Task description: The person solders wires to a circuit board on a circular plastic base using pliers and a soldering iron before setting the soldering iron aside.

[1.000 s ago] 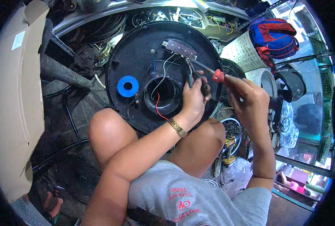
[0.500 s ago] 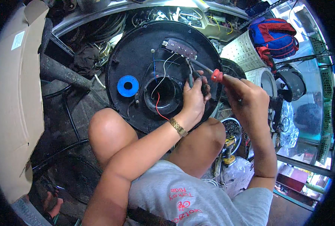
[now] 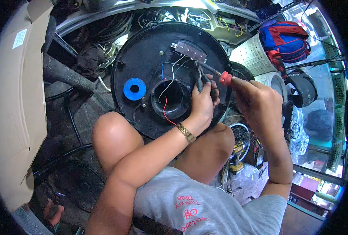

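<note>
A round black fan housing [image 3: 142, 58] rests against my knees, with a central hole, thin white, blue and red wires [image 3: 167, 80] and a small terminal block [image 3: 189, 51] near its top. My left hand [image 3: 203, 102] grips dark-handled pliers [image 3: 200, 78] whose jaws point up at the terminal block. My right hand [image 3: 256, 102] holds a red-handled screwdriver [image 3: 224, 78], its shaft angled toward the same block. A blue roll of tape [image 3: 134, 89] lies on the housing's left half. A gold watch sits on my left wrist.
A large cardboard sheet [image 3: 13, 109] stands at the left. A black fan grille [image 3: 76, 184] lies under my left knee. A blue and red backpack [image 3: 285, 39], a white perforated drum [image 3: 252, 53] and a dark helmet [image 3: 303, 88] sit at the right. Loose tools lie below my right knee.
Both hands have shifted slightly up toward the terminal block, the screwdriver tip and pliers now closer to it. The housing and tape have not moved.
</note>
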`<act>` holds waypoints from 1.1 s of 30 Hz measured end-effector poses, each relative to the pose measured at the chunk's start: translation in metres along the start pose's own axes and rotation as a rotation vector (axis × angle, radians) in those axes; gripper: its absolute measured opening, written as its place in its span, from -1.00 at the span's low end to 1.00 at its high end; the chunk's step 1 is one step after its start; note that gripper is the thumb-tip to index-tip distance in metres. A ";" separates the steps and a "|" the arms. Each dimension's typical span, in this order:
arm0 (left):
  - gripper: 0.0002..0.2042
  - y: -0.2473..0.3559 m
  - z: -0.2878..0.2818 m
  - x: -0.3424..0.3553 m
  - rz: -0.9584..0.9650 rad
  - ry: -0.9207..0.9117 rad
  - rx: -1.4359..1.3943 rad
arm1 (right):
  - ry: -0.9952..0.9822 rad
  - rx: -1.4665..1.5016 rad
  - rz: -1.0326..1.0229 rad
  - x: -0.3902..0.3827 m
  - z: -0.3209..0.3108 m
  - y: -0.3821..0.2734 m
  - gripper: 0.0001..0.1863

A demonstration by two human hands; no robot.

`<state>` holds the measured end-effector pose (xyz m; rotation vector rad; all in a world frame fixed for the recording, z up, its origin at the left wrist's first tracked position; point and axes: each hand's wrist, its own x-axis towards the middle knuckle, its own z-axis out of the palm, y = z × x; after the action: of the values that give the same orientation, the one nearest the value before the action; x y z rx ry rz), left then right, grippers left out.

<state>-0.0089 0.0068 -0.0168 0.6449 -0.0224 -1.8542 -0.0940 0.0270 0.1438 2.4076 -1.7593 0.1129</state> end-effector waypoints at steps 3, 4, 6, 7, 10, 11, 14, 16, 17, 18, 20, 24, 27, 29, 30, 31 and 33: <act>-0.88 -0.002 -0.002 0.002 0.000 -0.027 -0.001 | -0.004 0.050 0.038 -0.002 0.004 0.006 -0.73; -0.88 -0.003 0.000 0.002 -0.008 -0.023 -0.023 | -0.004 0.046 0.041 -0.005 0.006 0.008 -0.73; -0.87 -0.006 0.002 0.002 -0.020 -0.022 -0.048 | 0.051 0.141 0.051 -0.009 0.009 0.011 -0.77; -0.88 -0.004 0.001 0.002 -0.031 -0.015 -0.056 | 0.051 0.146 0.048 -0.009 0.010 0.010 -0.77; -0.88 -0.001 -0.002 0.001 -0.039 -0.018 -0.058 | 0.040 0.211 0.068 -0.010 0.012 0.010 -0.76; -0.89 -0.001 -0.002 0.001 -0.038 -0.030 -0.055 | 0.051 0.213 0.070 -0.011 0.014 0.011 -0.78; -0.88 -0.002 -0.002 -0.001 -0.039 -0.038 -0.045 | 0.067 0.235 0.078 -0.014 0.018 0.014 -0.78; -0.88 -0.001 -0.003 0.000 -0.036 -0.052 -0.051 | 0.071 0.256 0.085 -0.014 0.018 0.013 -0.78; -0.88 -0.002 -0.004 0.001 -0.033 -0.066 -0.058 | 0.073 0.254 0.084 -0.014 0.018 0.013 -0.78; -0.88 -0.002 -0.004 0.001 -0.034 -0.065 -0.058 | 0.075 0.253 0.083 -0.014 0.019 0.012 -0.78; -0.88 -0.002 -0.003 0.000 -0.031 -0.068 -0.068 | 0.075 0.237 0.073 -0.014 0.018 0.013 -0.77; -0.89 -0.002 -0.003 -0.001 -0.040 -0.053 -0.046 | 0.068 0.219 0.069 -0.014 0.018 0.013 -0.77; -0.89 -0.002 -0.005 0.000 -0.022 -0.077 -0.049 | 0.062 0.232 0.072 -0.014 0.017 0.012 -0.77; -0.89 -0.003 -0.004 0.000 -0.011 -0.059 -0.106 | 0.061 0.225 0.075 -0.013 0.016 0.011 -0.78; -0.89 -0.003 -0.004 0.000 -0.010 -0.059 -0.107 | 0.061 0.219 0.077 -0.013 0.016 0.010 -0.78; -0.89 -0.003 -0.004 0.000 -0.010 -0.059 -0.108 | 0.060 0.217 0.079 -0.014 0.016 0.011 -0.78; -0.88 -0.004 -0.004 -0.001 -0.013 -0.059 -0.109 | 0.078 0.243 0.074 -0.014 0.017 0.012 -0.79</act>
<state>-0.0107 0.0102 -0.0216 0.5163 0.0443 -1.8724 -0.1099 0.0335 0.1255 2.4586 -1.8974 0.4471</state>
